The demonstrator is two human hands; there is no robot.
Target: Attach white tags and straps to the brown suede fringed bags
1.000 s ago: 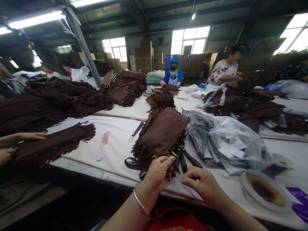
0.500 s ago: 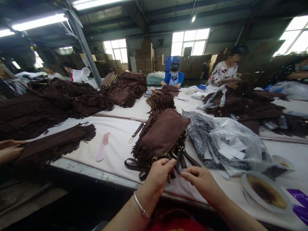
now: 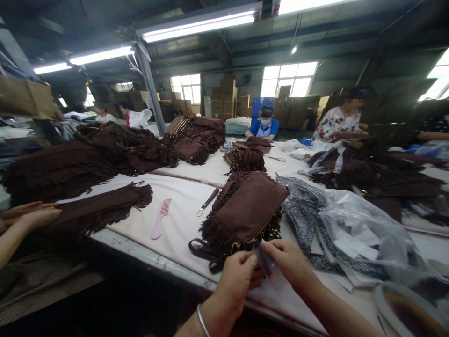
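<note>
A brown fringed bag (image 3: 250, 206) lies on a pile of similar bags at the table's front edge, its zipped side towards me. Just in front of that zip, my left hand (image 3: 236, 276) is closed, thumb against fingers, at one side of a dark strap (image 3: 265, 263). My right hand (image 3: 289, 260) pinches the same strap near its upper end, close to the bag's gold hardware. The strap is blurred, and a small orange spot shows at its lower tip. A loop of brown strap (image 3: 198, 248) hangs out left of the bag.
A pink comb (image 3: 162, 220) and a short strap with a gold clip (image 3: 208, 201) lie to the left. A co-worker's hands (image 3: 31, 215) hold a fringed brown piece (image 3: 105, 208). On the right are speckled cloth (image 3: 305, 210), a clear plastic bag (image 3: 372, 229) and a round tub (image 3: 380, 299).
My right hand has moved left and up, closer to my left hand and the bag's zip. The strap now hangs between both hands. The view has tilted up and turned left.
</note>
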